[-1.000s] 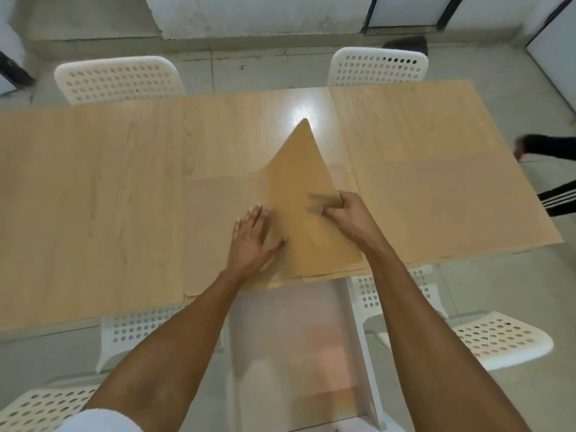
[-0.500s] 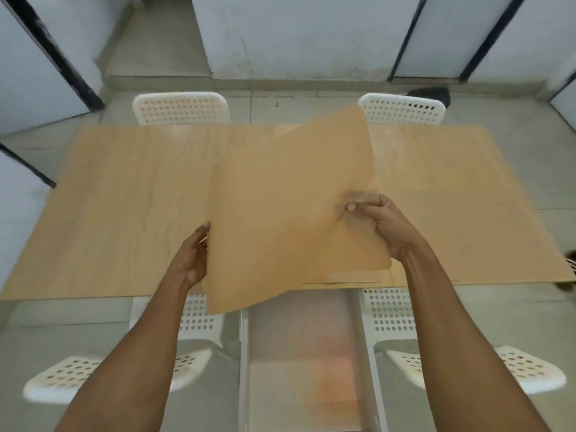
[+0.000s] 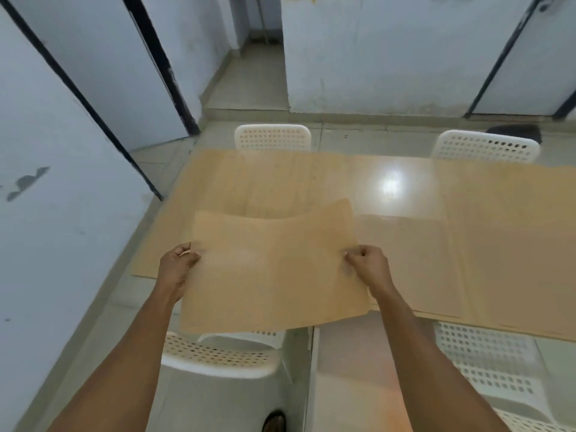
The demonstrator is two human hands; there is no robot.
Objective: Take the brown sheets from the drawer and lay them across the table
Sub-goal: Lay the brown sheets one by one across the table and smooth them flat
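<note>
A brown sheet (image 3: 274, 269) hangs in the air over the near left part of the wooden table (image 3: 249, 182), its far edge wavy. My left hand (image 3: 176, 269) grips its left edge and my right hand (image 3: 369, 266) pinches its right edge. More brown sheets (image 3: 414, 263) lie flat on the table to the right, one (image 3: 514, 260) covering the right end. The open white drawer (image 3: 349, 369) sits below the table's near edge, between my arms.
White perforated chairs stand at the far side (image 3: 272, 137) (image 3: 484, 146) and near side (image 3: 218, 357) (image 3: 489, 363) of the table. A white wall (image 3: 46, 213) with black strips runs close on the left. A shoe tip (image 3: 274, 422) shows at the bottom.
I lifted one sheet off the pile on the table, took it in both hands and carried it to the left. My view has turned left with it.
</note>
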